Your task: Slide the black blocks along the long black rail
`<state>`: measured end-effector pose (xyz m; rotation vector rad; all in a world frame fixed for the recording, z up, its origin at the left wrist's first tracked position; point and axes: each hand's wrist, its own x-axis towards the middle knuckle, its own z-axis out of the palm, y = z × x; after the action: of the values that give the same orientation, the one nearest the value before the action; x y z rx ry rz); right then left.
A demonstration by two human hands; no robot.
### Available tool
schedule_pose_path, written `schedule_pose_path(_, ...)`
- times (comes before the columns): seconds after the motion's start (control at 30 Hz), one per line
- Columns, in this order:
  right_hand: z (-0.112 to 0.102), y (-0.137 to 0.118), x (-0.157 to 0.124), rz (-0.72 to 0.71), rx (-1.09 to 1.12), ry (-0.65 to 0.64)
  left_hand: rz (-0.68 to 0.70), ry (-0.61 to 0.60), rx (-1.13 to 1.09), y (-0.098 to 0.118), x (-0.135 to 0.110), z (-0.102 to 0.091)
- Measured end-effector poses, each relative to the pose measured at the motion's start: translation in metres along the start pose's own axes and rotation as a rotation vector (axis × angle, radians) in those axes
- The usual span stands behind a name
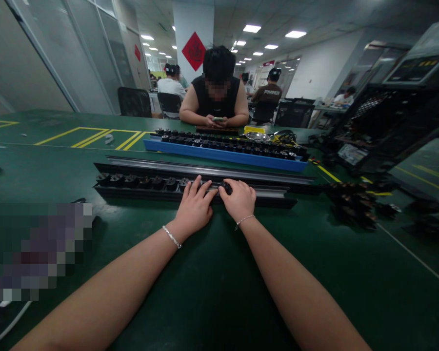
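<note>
A long black rail [270, 197] lies across the green table in front of me, its left half filled with a row of small black parts [139, 181]. My left hand [194, 207] rests on the rail with its fingers stretched out and spread. My right hand [239, 199] sits just beside it, fingers curled down onto a small black part [226, 185] on the rail. Both wrists wear thin bracelets.
A second grey rail [212, 169] lies behind the first. Farther back is a blue tray [223, 155] with rows of black parts. A pile of loose black parts [351, 202] lies at the right. A person sits opposite, holding a phone. Dark equipment stands at far right.
</note>
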<state>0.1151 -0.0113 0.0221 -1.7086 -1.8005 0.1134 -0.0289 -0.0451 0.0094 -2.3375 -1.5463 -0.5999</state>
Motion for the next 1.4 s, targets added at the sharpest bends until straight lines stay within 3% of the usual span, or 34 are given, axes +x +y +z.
schedule_pose_path(0.5,-0.005,0.005,0.003,-0.003,0.03,-0.003,0.011,0.029,-0.021,-0.001,0.0,-0.002)
schedule_pose_path(0.67,-0.006,0.004,0.003,-0.008,0.01,-0.009,0.084,0.071,-0.027,0.0,0.002,-0.005)
schedule_pose_path(0.8,-0.006,0.004,0.003,-0.001,0.004,-0.002,0.157,0.014,-0.088,-0.001,0.002,-0.003)
schedule_pose_path(1.4,-0.014,0.022,0.007,0.054,-0.044,0.04,0.136,0.002,-0.111,-0.001,0.003,-0.003)
